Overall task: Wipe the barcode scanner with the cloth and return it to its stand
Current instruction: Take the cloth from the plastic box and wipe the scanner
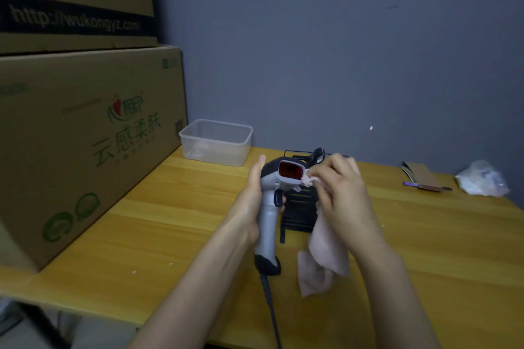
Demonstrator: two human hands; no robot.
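My left hand (252, 195) grips the grey handle of the barcode scanner (269, 224), which is held upright above the wooden table, its red window facing me. Its black cable hangs from the base toward the table's near edge. My right hand (340, 195) holds a pale pink cloth (323, 261) and presses a bunched corner against the right side of the scanner head. The rest of the cloth dangles below my wrist. The black stand (300, 210) rests on the table just behind the scanner, partly hidden by both hands.
A clear plastic tub (217, 142) sits at the back left of the wooden table (158, 221). Large cardboard boxes (85, 136) are stacked along the left side. At the back right lie a brown flat packet (422, 177) and a crumpled plastic bag (482, 178).
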